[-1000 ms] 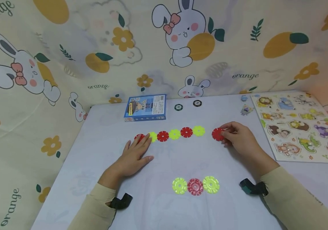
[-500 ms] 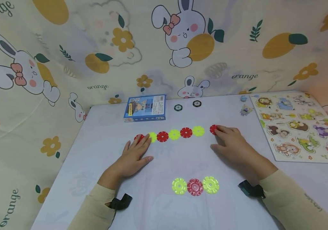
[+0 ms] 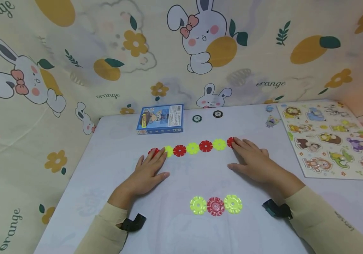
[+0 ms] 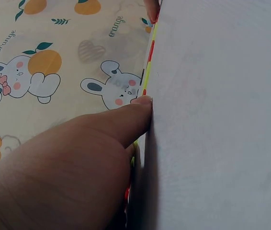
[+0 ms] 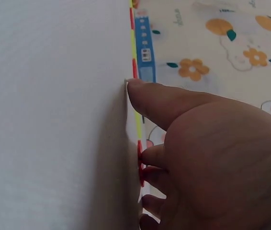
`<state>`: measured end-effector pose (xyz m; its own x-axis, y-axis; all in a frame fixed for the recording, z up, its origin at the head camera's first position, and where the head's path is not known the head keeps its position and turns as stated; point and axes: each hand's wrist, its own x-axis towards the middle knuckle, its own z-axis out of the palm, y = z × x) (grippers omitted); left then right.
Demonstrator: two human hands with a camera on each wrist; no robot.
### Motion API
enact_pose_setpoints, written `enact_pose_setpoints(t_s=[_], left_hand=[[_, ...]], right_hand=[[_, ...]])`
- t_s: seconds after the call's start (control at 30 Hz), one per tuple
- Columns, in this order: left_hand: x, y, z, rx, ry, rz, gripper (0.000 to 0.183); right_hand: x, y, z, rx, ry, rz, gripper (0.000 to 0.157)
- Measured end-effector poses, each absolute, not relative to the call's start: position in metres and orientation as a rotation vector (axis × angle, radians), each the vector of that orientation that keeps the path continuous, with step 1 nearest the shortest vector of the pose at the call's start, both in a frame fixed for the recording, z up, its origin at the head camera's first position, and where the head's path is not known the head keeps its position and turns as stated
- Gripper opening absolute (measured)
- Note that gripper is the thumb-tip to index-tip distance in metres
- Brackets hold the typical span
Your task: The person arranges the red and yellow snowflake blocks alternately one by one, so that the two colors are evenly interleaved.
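A row of flat, notched plastic discs, red and yellow-green by turns, crosses the white table. My left hand (image 3: 149, 174) rests with extended fingers on its left end, over a red disc (image 3: 153, 152) and a yellow-green disc (image 3: 169, 151), both partly covered. At the right end, my right hand (image 3: 253, 158) touches a red disc (image 3: 230, 142) with straight fingertips, hiding part of it. This disc lies beside a yellow-green disc (image 3: 219, 144). In the right wrist view, fingertips press on the red disc (image 5: 141, 163), seen edge-on, while the thumb touches the table.
Nearer the front, a red disc (image 3: 215, 206) lies between two yellow-green ones. A blue box (image 3: 160, 119) stands at the back, with two dark round chips (image 3: 197, 118) to its right. An animal puzzle board (image 3: 332, 139) and small figure pieces (image 3: 272, 121) lie at right.
The right hand has gone from pinching the red disc to touching it with straight fingers. That disc has slid left to the row's end. The left hand has stayed still.
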<state>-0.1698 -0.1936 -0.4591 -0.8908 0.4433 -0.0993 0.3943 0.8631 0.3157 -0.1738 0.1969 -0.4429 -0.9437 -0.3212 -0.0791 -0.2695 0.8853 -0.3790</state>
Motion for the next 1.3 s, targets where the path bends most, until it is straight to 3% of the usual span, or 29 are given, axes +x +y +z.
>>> enact_pose_setpoints(t_s=[0.43,0.67,0.87,1.03,1.3], left_hand=[[-0.17,-0.194,-0.458,0.644,2.861,0.429,0.077],[-0.17,-0.196,-0.46,0.647,2.864,0.439,0.077],[-0.17,-0.195,-0.459,0.64,2.862,0.437,0.078],[-0.169,-0.195,-0.457,0.642,2.865,0.456,0.078],[-0.169,-0.194,-0.458,0.652,2.874,0.446,0.078]], right_hand=[[-0.173,0.197,-0.442,-0.471,2.907,-0.658,0.089],[-0.168,0.193,-0.428,-0.443,2.771,-1.216,0.064],[-0.158,0.179,-0.422,-0.664,2.358,-1.627,0.047],[-0.144,0.155,-0.425,-0.737,2.081,-1.63,0.053],[-0.118,0.126,-0.432,-0.834,1.928,-1.349,0.074]])
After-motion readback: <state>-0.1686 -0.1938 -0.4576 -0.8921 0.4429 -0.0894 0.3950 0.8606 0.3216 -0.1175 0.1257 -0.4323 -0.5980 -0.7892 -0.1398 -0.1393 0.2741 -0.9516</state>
